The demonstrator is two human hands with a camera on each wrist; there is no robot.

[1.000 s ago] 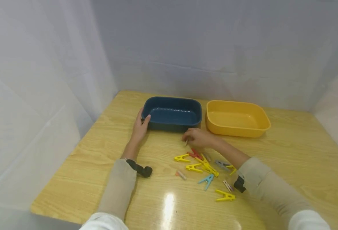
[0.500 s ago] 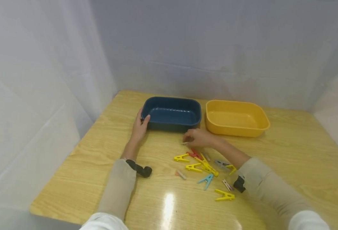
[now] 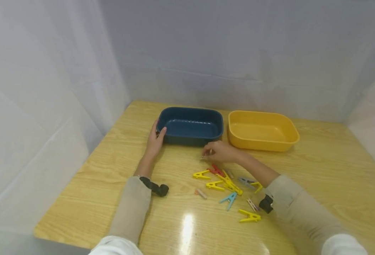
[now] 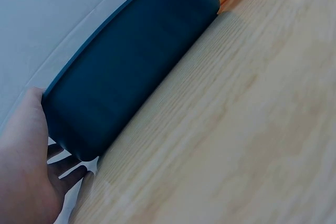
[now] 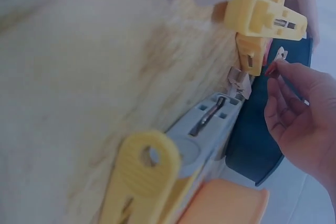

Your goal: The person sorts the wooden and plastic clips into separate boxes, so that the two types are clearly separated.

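Observation:
A dark blue tub (image 3: pixel 190 125) stands at the back of the wooden table, and my left hand (image 3: pixel 155 140) grips its left end, thumb on the near corner. The left wrist view shows that palm (image 4: pixel 23 166) against the tub wall (image 4: pixel 131 66). Just in front of the tub, my right hand (image 3: pixel 219 151) pinches a small pale clothespin (image 3: pixel 203 156) in its curled fingertips. In the right wrist view, the right hand (image 5: pixel 304 114) is near the pin (image 5: pixel 281 54). Several clothespins lie behind it: yellow (image 3: pixel 201 174), red (image 3: pixel 215 170), light blue (image 3: pixel 229 200), grey (image 3: pixel 246 182).
A yellow tub (image 3: pixel 263 130) with nothing in it sits right of the blue one. White sheeting walls in the table (image 3: pixel 328 170) at the back and on both sides. More yellow pins (image 3: pixel 249 216) lie toward the near edge.
My right hand has shifted slightly left and toward the blue tub with the small pin in its fingertips. The left hand and both tubs have not moved.

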